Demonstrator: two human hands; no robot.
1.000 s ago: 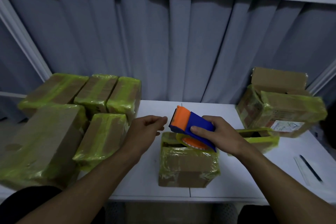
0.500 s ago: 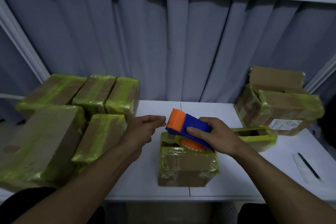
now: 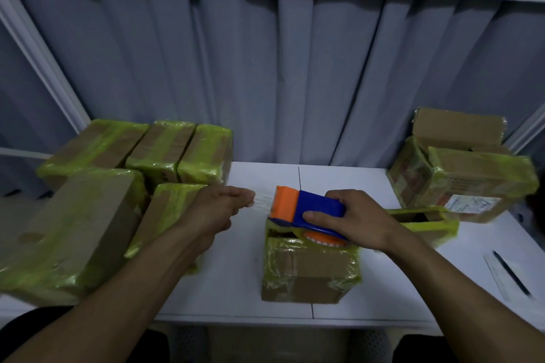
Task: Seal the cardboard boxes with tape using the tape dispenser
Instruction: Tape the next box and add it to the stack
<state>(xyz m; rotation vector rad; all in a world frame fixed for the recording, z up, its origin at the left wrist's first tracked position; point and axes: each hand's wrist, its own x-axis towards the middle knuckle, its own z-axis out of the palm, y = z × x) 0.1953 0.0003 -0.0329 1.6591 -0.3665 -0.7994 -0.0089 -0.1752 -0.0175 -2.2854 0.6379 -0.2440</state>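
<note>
Tabletop point(image 3: 233, 280), tape point(image 3: 262, 203) newly in left hand point(image 3: 215, 212)

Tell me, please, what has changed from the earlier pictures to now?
The left hand has drawn away to the left from the tape dispenser and now pinches a strip of clear tape stretched between them. The right hand keeps its grip on the dispenser over the cardboard box; that box and the wrapped boxes have not moved.
</note>
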